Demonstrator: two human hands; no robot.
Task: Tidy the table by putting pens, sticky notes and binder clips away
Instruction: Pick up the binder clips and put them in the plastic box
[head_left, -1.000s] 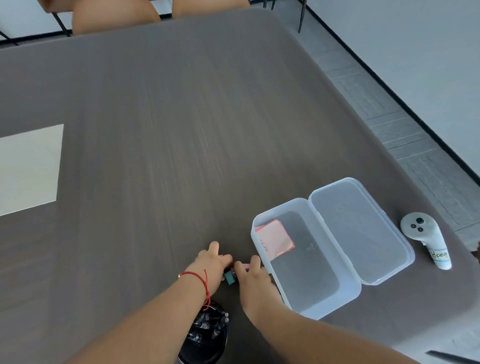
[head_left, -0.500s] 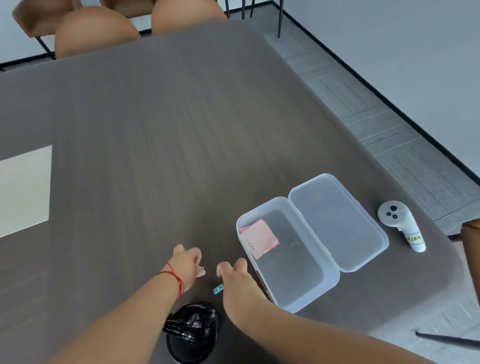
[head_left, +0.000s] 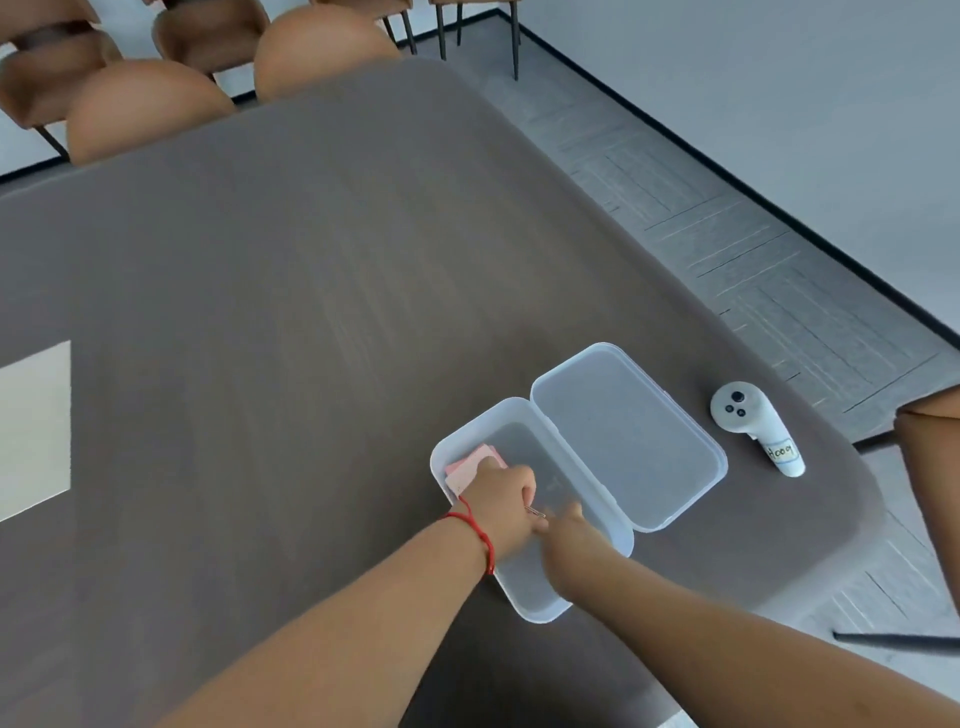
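Observation:
A clear plastic box (head_left: 524, 597) stands open near the table's right front, its lid (head_left: 623, 436) folded flat to the right. Pink sticky notes (head_left: 467, 467) lie in the box's far left corner. My left hand (head_left: 501, 496), with a red string on the wrist, is closed in a fist over the box beside the notes. A thin metal loop of a binder clip (head_left: 535, 512) sticks out of the fist. My right hand (head_left: 569, 535) hovers over the box's middle, its fingers curled away from me. What it holds is hidden.
A white controller (head_left: 753, 426) with a handwritten label lies right of the lid near the table's rounded corner. A pale sheet (head_left: 31, 431) lies at the left edge. Brown chairs (head_left: 140, 109) stand at the far end, and another chair (head_left: 930, 467) at the right.
Both hands have moved from the table in front of the box to above its inside. The view has tilted up, and the black pen holder has dropped out of sight.

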